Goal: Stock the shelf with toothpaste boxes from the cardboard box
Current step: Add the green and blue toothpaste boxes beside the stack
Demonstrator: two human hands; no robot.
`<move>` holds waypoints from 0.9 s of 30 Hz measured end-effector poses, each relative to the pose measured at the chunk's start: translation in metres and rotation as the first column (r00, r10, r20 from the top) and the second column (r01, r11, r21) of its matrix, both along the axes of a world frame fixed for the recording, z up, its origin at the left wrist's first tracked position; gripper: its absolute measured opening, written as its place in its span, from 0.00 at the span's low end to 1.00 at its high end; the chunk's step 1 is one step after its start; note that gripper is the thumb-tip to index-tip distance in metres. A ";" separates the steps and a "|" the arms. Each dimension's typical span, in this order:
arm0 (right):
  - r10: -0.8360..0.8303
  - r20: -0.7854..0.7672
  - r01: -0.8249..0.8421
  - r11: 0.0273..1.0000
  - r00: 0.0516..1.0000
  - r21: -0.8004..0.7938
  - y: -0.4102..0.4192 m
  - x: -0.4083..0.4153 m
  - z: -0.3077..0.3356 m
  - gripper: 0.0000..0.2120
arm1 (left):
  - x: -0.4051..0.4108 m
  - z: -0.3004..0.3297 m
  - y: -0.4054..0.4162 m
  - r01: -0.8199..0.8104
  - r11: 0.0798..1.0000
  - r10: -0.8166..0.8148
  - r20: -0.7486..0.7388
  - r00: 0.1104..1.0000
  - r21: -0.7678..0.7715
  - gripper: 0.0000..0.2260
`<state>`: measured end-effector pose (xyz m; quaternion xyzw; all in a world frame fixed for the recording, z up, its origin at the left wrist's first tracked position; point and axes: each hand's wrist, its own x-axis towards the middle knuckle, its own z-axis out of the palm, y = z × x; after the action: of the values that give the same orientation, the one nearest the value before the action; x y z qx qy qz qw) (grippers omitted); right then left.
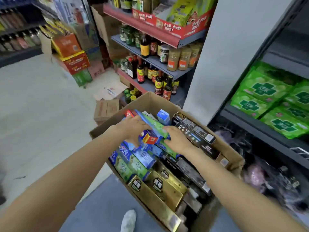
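An open cardboard box (151, 99) stands on the floor, packed with several toothpaste boxes: gold ones (160, 190) at the front, black ones (195, 131) on the right, blue-green ones (132, 163) on the left. My left hand (132, 127) reaches into the middle and its fingers curl round a small blue and red toothpaste box (148, 138). My right hand (177, 139) grips a long green-blue toothpaste box (153, 123) that lies slanted across the pile.
A dark shelf unit (260, 131) at the right holds green packs (267, 97) and dark wrapped goods lower down. Sauce bottles (157, 81) fill the shelves behind the box. Stacked cartons (75, 59) and a small carton (106, 109) stand on the floor at the left.
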<state>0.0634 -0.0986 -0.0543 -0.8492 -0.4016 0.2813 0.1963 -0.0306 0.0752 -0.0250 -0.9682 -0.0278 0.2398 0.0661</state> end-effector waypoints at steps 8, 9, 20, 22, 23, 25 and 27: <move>-0.061 0.313 0.154 0.948 0.948 -0.279 0.040 -0.024 -0.012 0.38 | 0.001 -0.016 0.045 0.088 0.975 -0.086 0.017 0.996 -0.204 0.42; -0.063 0.371 0.180 0.940 0.927 -0.290 0.045 -0.028 -0.012 0.38 | 0.002 -0.017 0.049 0.117 0.972 -0.108 0.055 0.993 -0.204 0.41; -0.414 0.128 0.407 0.910 0.901 0.075 0.033 -0.018 -0.006 0.22 | 0.022 -0.020 0.075 0.405 0.913 -0.392 0.166 0.905 -0.055 0.27; -0.499 -0.057 0.501 0.851 0.865 0.156 0.020 -0.015 0.004 0.22 | 0.022 -0.020 0.077 0.468 0.884 -0.461 0.143 0.876 -0.013 0.26; -0.543 -0.151 0.563 0.806 0.826 0.184 0.015 -0.015 0.006 0.21 | 0.022 -0.019 0.079 0.492 0.871 -0.487 0.138 0.862 -0.002 0.25; -0.599 -0.384 0.705 0.660 0.703 0.260 0.008 -0.022 0.012 0.20 | 0.019 -0.016 0.079 0.520 0.854 -0.509 0.184 0.841 -0.012 0.25; -0.550 -0.638 0.833 0.462 0.539 0.305 0.003 -0.029 0.020 0.18 | 0.015 -0.011 0.076 0.485 0.865 -0.419 0.344 0.840 -0.129 0.24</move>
<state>0.0345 -0.0956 -0.0340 -0.7425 -0.0134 0.2243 0.6310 -0.0154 0.1509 -0.0356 -0.9735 0.2184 0.0665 0.0130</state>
